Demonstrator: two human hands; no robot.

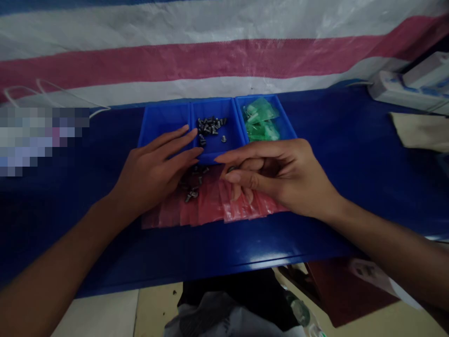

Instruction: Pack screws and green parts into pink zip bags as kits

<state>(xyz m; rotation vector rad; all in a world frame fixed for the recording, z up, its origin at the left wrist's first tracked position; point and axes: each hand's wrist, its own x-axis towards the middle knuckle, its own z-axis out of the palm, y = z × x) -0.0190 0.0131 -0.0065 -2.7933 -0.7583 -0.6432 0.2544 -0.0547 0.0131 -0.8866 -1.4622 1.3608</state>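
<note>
My left hand is open, fingers stretched out above the front of the left blue bin and near the middle blue bin. Black screws lie in the middle bin. My right hand is closed, with a small dark screw between thumb and fingers just in front of that bin. Beneath both hands, flat red plastic bags overlap in a row. More loose screws rest on these bags beside my left hand, which partly hides them.
Green plastic bags fill the right blue bin. White boxes and a beige cloth sit at the far right of the blue table. A white cable loops at the back left. Striped sheeting hangs behind.
</note>
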